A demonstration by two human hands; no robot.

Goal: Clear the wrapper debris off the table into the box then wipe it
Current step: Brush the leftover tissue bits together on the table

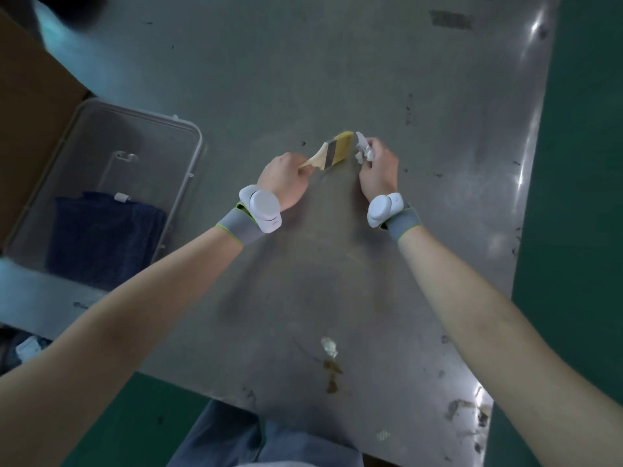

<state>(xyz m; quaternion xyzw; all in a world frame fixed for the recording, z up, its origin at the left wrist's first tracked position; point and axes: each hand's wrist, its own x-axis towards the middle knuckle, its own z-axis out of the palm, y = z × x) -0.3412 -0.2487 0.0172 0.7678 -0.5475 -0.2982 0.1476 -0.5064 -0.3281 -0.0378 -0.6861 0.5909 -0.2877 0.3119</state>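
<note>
My left hand (286,178) grips the pale wooden handle of a flat paintbrush (332,152), its yellow bristles pointing right and up over the metal table (303,79). My right hand (377,170) is closed on crumpled white wrapper scraps (363,150), which sit right beside the bristles. Another small wrapper scrap (329,347) lies near the table's front edge, above a brown stain. A clear plastic box (141,129) stands at the left with a folded dark blue cloth (101,237) inside.
A brown cardboard flap (30,96) lies behind the clear box at far left. Dark specks and scuffs dot the table's right side and front right corner (472,412). Green floor (580,197) borders the table on the right and front.
</note>
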